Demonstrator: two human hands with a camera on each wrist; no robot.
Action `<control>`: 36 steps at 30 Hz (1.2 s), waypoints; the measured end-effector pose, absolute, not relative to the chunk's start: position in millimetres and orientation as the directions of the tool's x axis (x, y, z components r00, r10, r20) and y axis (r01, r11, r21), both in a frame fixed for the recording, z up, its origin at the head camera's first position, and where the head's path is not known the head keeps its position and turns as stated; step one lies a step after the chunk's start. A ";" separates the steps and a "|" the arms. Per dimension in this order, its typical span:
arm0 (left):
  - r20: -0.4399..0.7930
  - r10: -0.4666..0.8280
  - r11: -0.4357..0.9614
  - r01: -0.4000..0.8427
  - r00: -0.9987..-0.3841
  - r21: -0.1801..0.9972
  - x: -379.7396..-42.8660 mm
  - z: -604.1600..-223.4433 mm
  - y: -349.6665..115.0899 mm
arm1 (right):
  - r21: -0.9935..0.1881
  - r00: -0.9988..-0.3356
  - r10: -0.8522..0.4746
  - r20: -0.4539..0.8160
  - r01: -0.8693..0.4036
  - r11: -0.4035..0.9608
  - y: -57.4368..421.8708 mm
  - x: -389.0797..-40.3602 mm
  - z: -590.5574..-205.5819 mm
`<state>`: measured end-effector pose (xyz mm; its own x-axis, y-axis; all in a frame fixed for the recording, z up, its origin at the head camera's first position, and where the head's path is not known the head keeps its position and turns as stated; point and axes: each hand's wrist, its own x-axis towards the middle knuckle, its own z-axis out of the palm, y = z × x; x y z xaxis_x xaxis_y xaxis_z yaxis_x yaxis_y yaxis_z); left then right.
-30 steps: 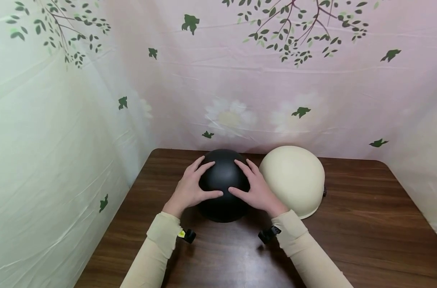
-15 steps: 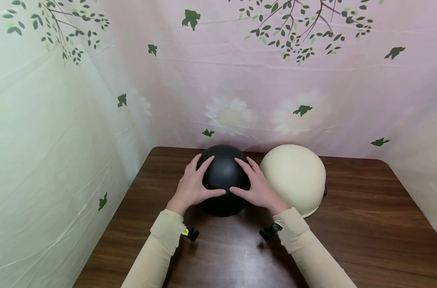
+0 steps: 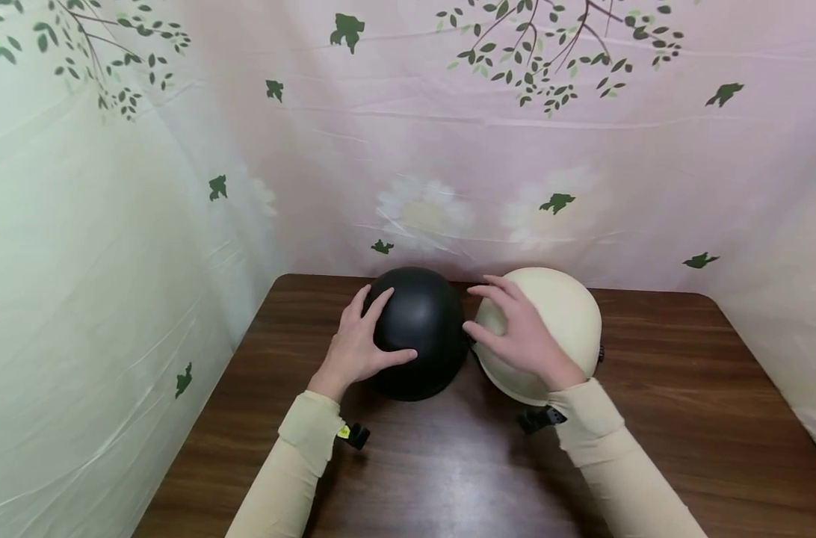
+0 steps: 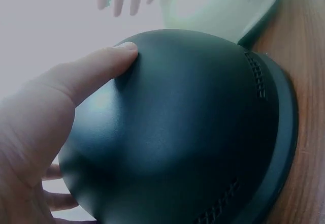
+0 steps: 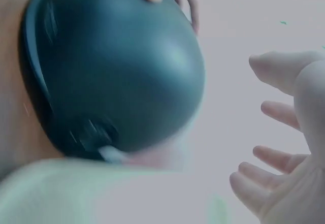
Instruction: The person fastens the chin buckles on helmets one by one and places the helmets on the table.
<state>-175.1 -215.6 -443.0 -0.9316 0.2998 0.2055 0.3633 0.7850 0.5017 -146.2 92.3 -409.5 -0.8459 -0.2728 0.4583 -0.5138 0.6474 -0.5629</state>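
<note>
A black helmet (image 3: 415, 336) sits dome up on the table, with small grille-like vents near its rim in the left wrist view. My left hand (image 3: 358, 347) rests on its left side, fingers spread and thumb lying along the dome. To the right stands a cream helmet (image 3: 564, 314), also dome up. My right hand (image 3: 518, 332) is in front of it, holding nothing, with its fingers spread and pointing toward the black helmet. In the right wrist view a gap shows between those fingers (image 5: 277, 115) and the black dome (image 5: 127, 66). Part of the cream helmet is hidden behind this hand.
Both helmets stand at the back edge of the dark wooden table (image 3: 435, 471), close to a pink patterned cloth backdrop (image 3: 448, 164). A pale cloth (image 3: 112, 299) hangs along the left side. A small dark knob (image 3: 601, 353) shows at the cream helmet's right.
My right hand has come off the black helmet and moved right, over the cream one. Earlier the black helmet shifted slightly toward the back. My left hand stays on it.
</note>
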 end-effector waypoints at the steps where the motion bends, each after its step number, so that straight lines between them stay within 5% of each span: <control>1: 0.203 0.299 0.785 0.361 -0.932 0.503 -175.8 -443.1 -216.2 | -0.534 -0.826 -0.264 0.498 -0.532 0.657 99.4 -146.3 -405.9; 4: 0.195 0.306 0.783 0.363 -0.932 0.505 -177.9 -442.6 -216.9 | -0.436 -0.789 -0.249 0.561 -0.537 0.722 125.6 -147.5 -399.0; 8: 0.196 0.308 0.782 0.365 -0.931 0.505 -181.8 -442.5 -217.3 | -0.346 -0.853 -0.225 0.471 -0.414 0.842 162.0 -146.5 -400.5; 14: 0.208 0.298 0.788 0.363 -0.932 0.497 -189.4 -442.5 -218.8 | -0.402 -0.937 -0.184 0.298 -0.297 0.866 188.1 -146.4 -419.9; 31: 0.213 0.315 0.766 0.380 -0.925 0.518 -195.4 -436.3 -211.7 | -0.414 -0.922 -0.215 0.321 -0.341 0.844 201.9 -151.0 -420.3; 36: 0.422 0.305 0.680 0.506 -0.854 0.531 -186.1 -434.4 -201.2 | -0.417 -0.927 -0.219 0.306 -0.337 0.844 202.8 -150.0 -422.3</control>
<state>-186.1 -201.2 -434.4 -0.8535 0.3054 0.4222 0.5059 0.6799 0.5308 -150.0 202.8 -422.3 -0.9266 -0.2191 0.3058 -0.3373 0.8438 -0.4175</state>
